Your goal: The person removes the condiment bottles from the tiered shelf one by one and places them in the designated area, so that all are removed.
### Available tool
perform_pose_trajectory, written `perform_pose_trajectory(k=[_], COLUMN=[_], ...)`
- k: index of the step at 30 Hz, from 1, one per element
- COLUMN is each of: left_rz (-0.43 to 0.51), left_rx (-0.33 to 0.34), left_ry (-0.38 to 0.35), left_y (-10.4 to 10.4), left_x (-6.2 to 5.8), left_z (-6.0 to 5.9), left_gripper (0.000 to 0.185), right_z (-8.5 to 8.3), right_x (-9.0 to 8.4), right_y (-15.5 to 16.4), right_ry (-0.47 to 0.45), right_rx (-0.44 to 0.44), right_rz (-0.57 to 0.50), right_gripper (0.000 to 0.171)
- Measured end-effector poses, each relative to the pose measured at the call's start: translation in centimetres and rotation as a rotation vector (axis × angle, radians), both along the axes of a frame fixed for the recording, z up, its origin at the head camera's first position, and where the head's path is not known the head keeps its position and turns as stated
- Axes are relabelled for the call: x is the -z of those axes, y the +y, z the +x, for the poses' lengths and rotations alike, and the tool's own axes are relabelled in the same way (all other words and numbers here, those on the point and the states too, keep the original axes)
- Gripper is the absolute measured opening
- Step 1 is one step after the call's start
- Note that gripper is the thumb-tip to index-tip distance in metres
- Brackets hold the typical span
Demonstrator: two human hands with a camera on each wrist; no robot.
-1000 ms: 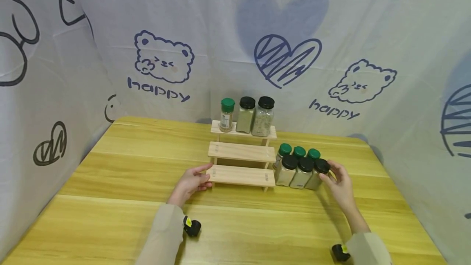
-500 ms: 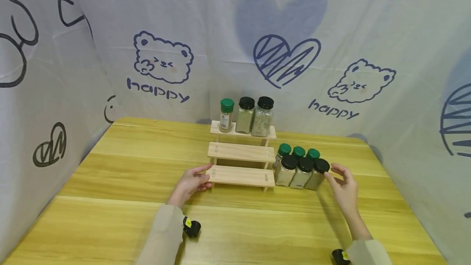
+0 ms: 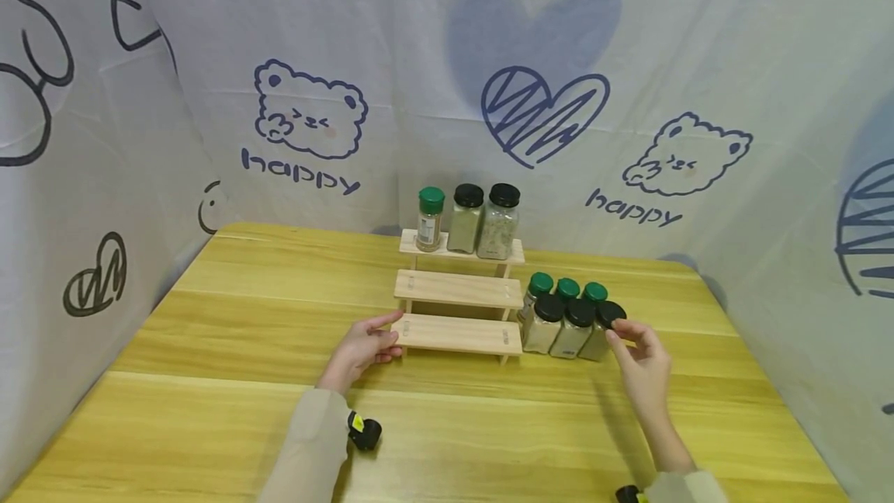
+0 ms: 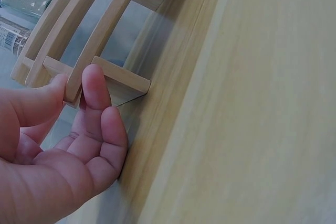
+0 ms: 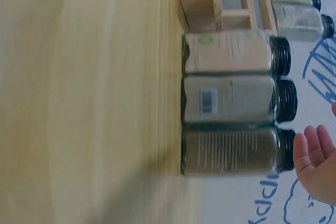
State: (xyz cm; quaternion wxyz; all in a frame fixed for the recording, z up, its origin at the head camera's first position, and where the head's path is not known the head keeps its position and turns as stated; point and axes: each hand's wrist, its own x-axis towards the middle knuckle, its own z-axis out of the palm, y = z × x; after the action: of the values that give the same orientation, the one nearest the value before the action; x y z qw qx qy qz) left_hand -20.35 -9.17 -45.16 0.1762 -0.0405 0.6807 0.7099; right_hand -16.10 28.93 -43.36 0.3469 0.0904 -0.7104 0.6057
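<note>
A three-step wooden spice rack [image 3: 457, 332] stands mid-table. My left hand [image 3: 359, 348] pinches the left end of its lowest step, thumb above and fingers beneath, as the left wrist view shows. Right of the rack, three black-lidded spice jars [image 3: 576, 332] stand in front of three green-capped ones [image 3: 568, 289]. My right hand [image 3: 644, 363] is at the lid of the rightmost black-lidded jar [image 5: 228, 150], fingers loosely bent and not wrapped round it. Whether the fingertips touch that lid I cannot tell. The green-capped jars' lower parts are mostly hidden.
On the top step stand a green-capped jar [image 3: 429, 223] and two black-lidded jars [image 3: 498, 231]. The wooden table [image 3: 447, 425] reaches back to a white printed cloth [image 3: 433, 60]. Wrist cameras [image 3: 365, 433] are worn on both sleeves.
My right hand drew away to the right from the rightmost black-lidded jar, then came back left and nearer to its lid. The left hand, rack and jars stay in place.
</note>
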Motion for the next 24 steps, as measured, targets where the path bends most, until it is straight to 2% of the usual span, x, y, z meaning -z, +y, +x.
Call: perform_pose_trajectory(k=[1, 2, 8, 11, 15, 18, 19, 22, 24], left_rz=[0.001, 0.001, 0.003, 0.002, 0.011, 0.02, 0.024, 0.026, 0.026], left_rx=[0.001, 0.002, -0.001, 0.0, 0.003, 0.004, 0.003, 0.002, 0.001], left_ry=[0.0, 0.0, 0.002, 0.006, 0.008, 0.007, 0.003, 0.002, 0.0], left_y=[0.0, 0.0, 0.0, 0.0, 0.0, -0.1, -0.1, -0.1, -0.1], left_x=[0.0, 0.1, 0.0, -0.1, 0.0, 0.1, 0.1, 0.1, 0.1], left_z=[0.0, 0.0, 0.0, 0.1, 0.1, 0.1, 0.1, 0.0, 0.0], left_gripper=[0.043, 0.043, 0.043, 0.043, 0.043, 0.043, 0.043, 0.044, 0.044], right_z=[0.1, 0.6, 0.8, 0.2, -1.8, -3.0, -3.1, -2.8, -1.9], right_x=[0.0, -0.8, -0.6, 0.8, 4.6, 6.3, 6.4, 5.1, 3.2], right_y=[-0.2, -1.1, -2.6, -2.7, -1.7, -1.4, -1.6, -2.9, -4.3], right_ry=[-0.002, -0.003, 0.004, -0.011, 0.014, 0.02, 0.025, 0.074, 0.076], right_rx=[-0.013, 0.008, -0.066, -0.097, -0.152, -0.161, -0.167, -0.235, -0.245], right_rz=[-0.007, 0.001, -0.028, -0.042, -0.051, -0.052, -0.06, -0.09, -0.096], right_gripper=[0.014, 0.014, 0.012, 0.013, 0.017, 0.018, 0.019, 0.017, 0.014])
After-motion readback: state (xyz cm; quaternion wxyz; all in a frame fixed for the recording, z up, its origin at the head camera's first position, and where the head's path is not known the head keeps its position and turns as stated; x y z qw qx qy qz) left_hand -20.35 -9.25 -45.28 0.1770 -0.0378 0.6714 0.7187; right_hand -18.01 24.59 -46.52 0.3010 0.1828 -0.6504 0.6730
